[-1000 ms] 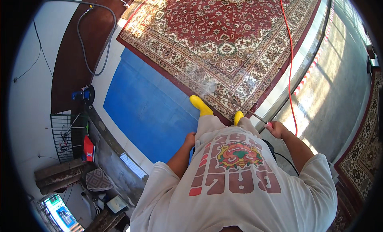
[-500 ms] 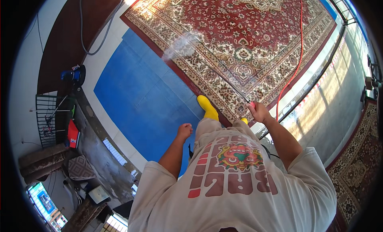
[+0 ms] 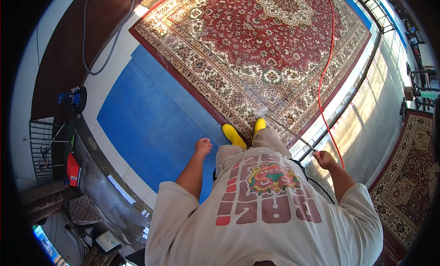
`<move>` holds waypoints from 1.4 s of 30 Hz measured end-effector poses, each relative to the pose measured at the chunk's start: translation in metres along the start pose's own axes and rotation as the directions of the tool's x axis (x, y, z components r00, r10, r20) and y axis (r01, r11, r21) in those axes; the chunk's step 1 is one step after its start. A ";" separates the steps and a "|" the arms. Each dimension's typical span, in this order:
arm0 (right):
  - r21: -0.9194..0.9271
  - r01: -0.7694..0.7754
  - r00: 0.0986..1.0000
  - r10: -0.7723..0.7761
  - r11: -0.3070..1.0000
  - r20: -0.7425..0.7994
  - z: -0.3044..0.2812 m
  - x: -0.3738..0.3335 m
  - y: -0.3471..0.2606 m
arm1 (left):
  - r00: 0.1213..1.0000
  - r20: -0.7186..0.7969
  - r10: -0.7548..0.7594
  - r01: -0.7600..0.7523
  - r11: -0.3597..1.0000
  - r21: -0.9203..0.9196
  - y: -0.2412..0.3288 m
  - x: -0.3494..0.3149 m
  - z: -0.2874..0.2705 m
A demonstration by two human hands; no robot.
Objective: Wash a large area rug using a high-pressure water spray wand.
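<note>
In my right hand point(image 3: 325, 160), the fingers wrap round the red-tipped grip of a long thin pressure washer wand point(image 3: 291, 132). The wand slants up and left across the near corner of a red and cream patterned carpet point(image 3: 284, 55). A small puff of water spray point(image 3: 261, 111) comes off its tip, close to my right yellow boot point(image 3: 260, 123). My left hand point(image 3: 203, 147) hangs over a blue floor area point(image 3: 151, 101) with its fingers curled and nothing in them. The left yellow boot point(image 3: 233, 135) stands at the carpet's edge.
A red hose point(image 3: 326, 78) runs over the carpet and down the right side. A dark rail point(image 3: 366, 71) borders the floor there, with a second carpet point(image 3: 405, 174) beyond. At left are a grey hose point(image 3: 87, 51), a blue floor machine point(image 3: 71, 99) and a metal rack point(image 3: 41, 151).
My right hand has moved right and down, swinging the wand tip from the carpet's left border to beside my right boot. That boot shows more now; the spray is smaller.
</note>
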State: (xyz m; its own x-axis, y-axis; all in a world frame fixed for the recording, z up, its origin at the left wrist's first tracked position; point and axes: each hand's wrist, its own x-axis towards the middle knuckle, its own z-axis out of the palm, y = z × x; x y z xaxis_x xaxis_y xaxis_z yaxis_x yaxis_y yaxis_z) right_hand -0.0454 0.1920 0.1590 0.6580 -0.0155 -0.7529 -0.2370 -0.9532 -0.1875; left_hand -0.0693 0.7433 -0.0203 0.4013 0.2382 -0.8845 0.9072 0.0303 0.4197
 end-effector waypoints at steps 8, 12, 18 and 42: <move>0.099 0.148 0.981 -0.134 0.984 -0.137 -0.004 0.103 -0.039 | 0.998 0.060 -0.033 0.028 0.996 0.079 -0.006 -0.006 -0.002; 0.142 0.199 0.977 -0.185 0.970 -0.109 -0.031 0.142 -0.081 | 0.997 0.014 -0.078 0.077 0.996 0.038 0.001 -0.005 -0.026; 0.187 0.295 0.947 -0.260 0.937 -0.190 -0.040 0.219 -0.087 | 0.986 -0.078 -0.147 0.149 0.989 0.022 0.046 0.002 -0.061; 0.226 0.074 0.997 -0.076 0.971 0.000 -0.101 0.271 -0.111 | 0.999 0.041 -0.018 0.012 0.989 0.150 0.269 0.055 -0.020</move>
State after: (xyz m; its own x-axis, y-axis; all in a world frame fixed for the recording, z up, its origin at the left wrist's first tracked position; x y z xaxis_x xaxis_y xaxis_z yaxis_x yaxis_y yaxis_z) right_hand 0.2315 0.2631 0.0395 0.6743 0.0571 -0.7362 -0.3427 -0.8590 -0.3804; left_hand 0.1940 0.7837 0.0482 0.3895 0.1979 -0.8995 0.9206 -0.1131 0.3738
